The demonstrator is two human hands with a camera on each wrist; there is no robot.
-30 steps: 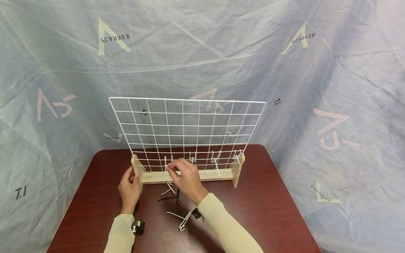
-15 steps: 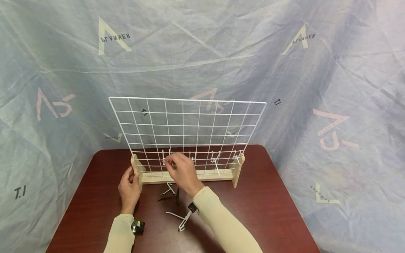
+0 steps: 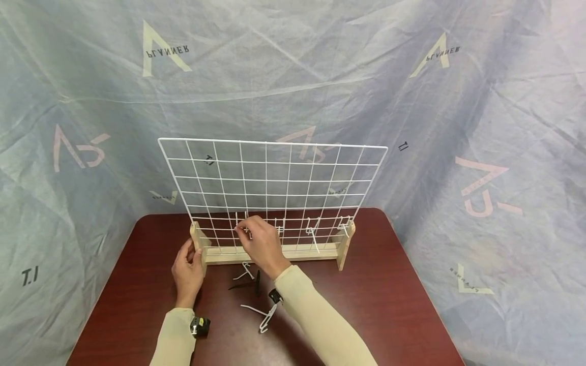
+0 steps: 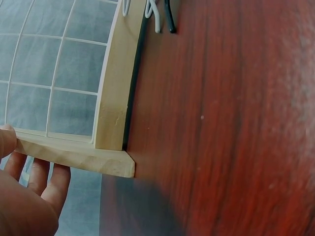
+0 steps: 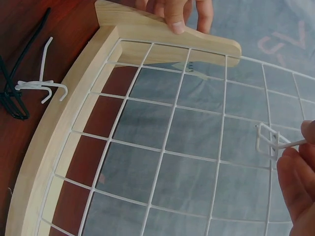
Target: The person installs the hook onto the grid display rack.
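My left hand grips the left wooden end piece of the stand, thumb on one side and fingers on the other. My right hand pinches the prong of a white wire hook between thumb and fingertips. The hook's back lies against the white wire grid panel, near its lower rows; whether it has caught on a wire I cannot tell. Farther right on the grid hang more white hooks, one at the middle and one near the right end. Another is partly hidden behind my right hand.
The grid stands in a wooden base bar on a dark red table. In front of it lie a white hook, a black hook and a nearer white hook. A grey cloth hangs behind.
My right hand has moved up and slightly left along the grid, carrying the white hook higher. The left hand holds the wooden end piece as before.
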